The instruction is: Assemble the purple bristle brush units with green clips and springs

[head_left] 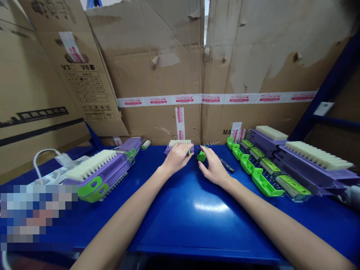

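Note:
Toward the back of the blue table, my left hand point(177, 155) is closed over a small purple piece with cream bristles point(180, 142), and its fingers hide much of it. A thin bit of green shows by its fingertips. Just to the right, my right hand point(212, 164) grips a bright green plastic piece point(201, 155) between thumb and fingers. Fine metal springs point(211, 144) lie behind that hand. A dark slim tool point(227, 165) rests on the table beside its outer edge, partly hidden by the hand.
Green plastic pieces point(247, 164) form a row on the right, alongside clear-and-green parts point(270, 165) and purple bristled bodies point(317, 155). Stacked purple bodies point(112, 168) and a white power strip point(50, 176) stand left. Cardboard point(157, 75) walls the back.

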A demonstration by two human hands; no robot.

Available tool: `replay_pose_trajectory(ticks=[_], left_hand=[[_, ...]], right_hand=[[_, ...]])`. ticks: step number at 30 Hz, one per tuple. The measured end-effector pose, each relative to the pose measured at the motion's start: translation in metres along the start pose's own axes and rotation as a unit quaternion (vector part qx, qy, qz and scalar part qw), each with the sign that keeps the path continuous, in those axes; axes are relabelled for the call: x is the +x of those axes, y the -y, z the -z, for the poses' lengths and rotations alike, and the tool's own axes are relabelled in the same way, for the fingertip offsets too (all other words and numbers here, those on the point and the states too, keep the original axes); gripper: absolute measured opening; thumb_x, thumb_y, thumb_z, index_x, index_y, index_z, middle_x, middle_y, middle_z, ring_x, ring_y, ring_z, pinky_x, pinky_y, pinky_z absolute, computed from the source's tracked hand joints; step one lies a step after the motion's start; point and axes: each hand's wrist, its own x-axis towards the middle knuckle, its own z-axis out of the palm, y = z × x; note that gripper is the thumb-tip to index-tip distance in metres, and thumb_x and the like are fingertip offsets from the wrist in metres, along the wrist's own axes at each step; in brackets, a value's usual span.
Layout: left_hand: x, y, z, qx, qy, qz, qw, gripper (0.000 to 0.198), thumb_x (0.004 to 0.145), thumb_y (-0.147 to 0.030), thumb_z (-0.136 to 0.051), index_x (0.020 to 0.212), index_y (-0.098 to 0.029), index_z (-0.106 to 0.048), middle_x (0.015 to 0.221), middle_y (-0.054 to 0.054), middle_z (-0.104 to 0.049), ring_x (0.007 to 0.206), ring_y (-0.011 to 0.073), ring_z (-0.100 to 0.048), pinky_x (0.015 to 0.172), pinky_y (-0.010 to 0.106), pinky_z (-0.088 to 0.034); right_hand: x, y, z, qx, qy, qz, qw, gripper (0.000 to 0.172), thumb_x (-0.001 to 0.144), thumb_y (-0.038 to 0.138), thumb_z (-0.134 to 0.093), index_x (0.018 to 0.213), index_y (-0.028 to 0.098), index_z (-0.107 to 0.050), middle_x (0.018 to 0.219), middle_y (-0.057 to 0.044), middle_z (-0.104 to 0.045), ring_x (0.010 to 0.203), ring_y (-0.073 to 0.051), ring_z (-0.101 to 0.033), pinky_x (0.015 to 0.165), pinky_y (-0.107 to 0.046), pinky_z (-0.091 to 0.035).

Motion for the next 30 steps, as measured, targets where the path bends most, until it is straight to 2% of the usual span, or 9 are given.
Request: replay_pose_trajectory(ticks=[2, 5, 7, 10, 13, 20, 25, 27, 30], left_hand=[[0.001, 0.001, -0.001, -0.027, -0.014, 0.038, 0.999, 0.027, 0.086, -0.024, -0.057, 0.112, -0.015, -0.056, 0.108, 0.011, -0.067, 0.102, 0.0221, -0.062, 0.091, 0.040, -0.046], [0.004, -0.001, 0.000, -0.128, -0.037, 0.145, 0.980, 0.027, 0.081, -0.025, -0.063, 0.107, -0.018, -0.058, 0.106, 0.008, -0.069, 0.100, 0.0212, -0.063, 0.091, 0.038, -0.047], [0.007, -0.002, 0.001, -0.239, -0.040, 0.215, 0.946, 0.025, 0.078, -0.027, -0.065, 0.101, -0.018, -0.060, 0.102, 0.006, -0.070, 0.097, 0.0205, -0.065, 0.088, 0.036, -0.049], [0.011, -0.002, 0.000, -0.389, -0.028, 0.278, 0.878, 0.027, 0.072, -0.029, -0.070, 0.093, -0.016, -0.060, 0.094, 0.007, -0.071, 0.090, 0.0204, -0.067, 0.085, 0.036, -0.051], [0.013, 0.001, -0.002, -0.444, -0.034, 0.308, 0.841, 0.034, 0.065, -0.033, -0.075, 0.089, -0.015, -0.060, 0.088, 0.007, -0.071, 0.085, 0.0201, -0.067, 0.082, 0.036, -0.052], [0.010, 0.012, -0.002, -0.449, -0.078, 0.366, 0.812, 0.046, 0.057, -0.043, -0.079, 0.085, -0.015, -0.056, 0.084, 0.007, -0.070, 0.079, 0.0188, -0.066, 0.076, 0.034, -0.052], [0.008, 0.017, 0.004, -0.477, -0.035, 0.382, 0.791, 0.048, 0.056, -0.044, -0.080, 0.086, -0.015, -0.057, 0.086, 0.007, -0.071, 0.077, 0.0180, -0.066, 0.077, 0.036, -0.052], [0.008, 0.018, 0.005, -0.482, -0.014, 0.367, 0.795, 0.047, 0.054, -0.040, -0.082, 0.086, -0.015, -0.058, 0.089, 0.007, -0.071, 0.081, 0.0187, -0.066, 0.081, 0.038, -0.051], [0.007, 0.016, 0.005, -0.479, 0.012, 0.343, 0.808, 0.044, 0.052, -0.033, -0.083, 0.084, -0.015, -0.060, 0.090, 0.007, -0.071, 0.086, 0.0193, -0.066, 0.088, 0.040, -0.048]], right_hand=[[0.001, 0.001, 0.001, -0.016, -0.012, -0.001, 1.000, 0.053, 0.084, 0.024, -0.047, 0.135, 0.014, -0.040, 0.125, -0.017, -0.053, 0.115, -0.028, -0.051, 0.095, -0.045, -0.045], [0.003, 0.002, 0.005, -0.047, -0.052, -0.006, 0.998, 0.040, 0.086, 0.022, -0.044, 0.124, 0.014, -0.053, 0.112, -0.014, -0.062, 0.103, -0.026, -0.057, 0.086, -0.040, -0.048], [0.004, 0.002, 0.007, -0.061, -0.076, -0.010, 0.995, 0.034, 0.088, 0.022, -0.042, 0.116, 0.013, -0.059, 0.099, -0.012, -0.066, 0.092, -0.024, -0.060, 0.079, -0.038, -0.048], [0.005, 0.002, 0.010, -0.070, -0.083, -0.020, 0.994, 0.031, 0.089, 0.023, -0.042, 0.110, 0.014, -0.063, 0.089, -0.009, -0.068, 0.083, -0.022, -0.062, 0.074, -0.036, -0.049], [0.005, 0.001, 0.010, -0.067, -0.073, -0.028, 0.995, 0.033, 0.089, 0.024, -0.041, 0.113, 0.017, -0.063, 0.092, -0.009, -0.068, 0.085, -0.022, -0.062, 0.076, -0.036, -0.049], [0.004, -0.002, 0.009, -0.030, -0.078, -0.040, 0.996, 0.039, 0.088, 0.024, -0.042, 0.124, 0.019, -0.056, 0.101, -0.010, -0.066, 0.093, -0.023, -0.061, 0.083, -0.038, -0.050], [0.006, -0.002, 0.011, 0.015, -0.142, -0.109, 0.984, 0.055, 0.086, 0.034, -0.048, 0.138, 0.019, -0.039, 0.119, -0.014, -0.054, 0.094, -0.024, -0.059, 0.080, -0.041, -0.051], [0.008, -0.001, 0.013, 0.038, -0.146, -0.160, 0.975, 0.057, 0.085, 0.040, -0.049, 0.137, 0.016, -0.040, 0.114, -0.015, -0.057, 0.085, -0.023, -0.060, 0.075, -0.040, -0.051], [0.012, 0.002, 0.017, 0.136, -0.101, -0.259, 0.951, 0.050, 0.086, 0.048, -0.047, 0.122, 0.015, -0.053, 0.082, -0.008, -0.065, 0.060, -0.017, -0.057, 0.059, -0.033, -0.049]])
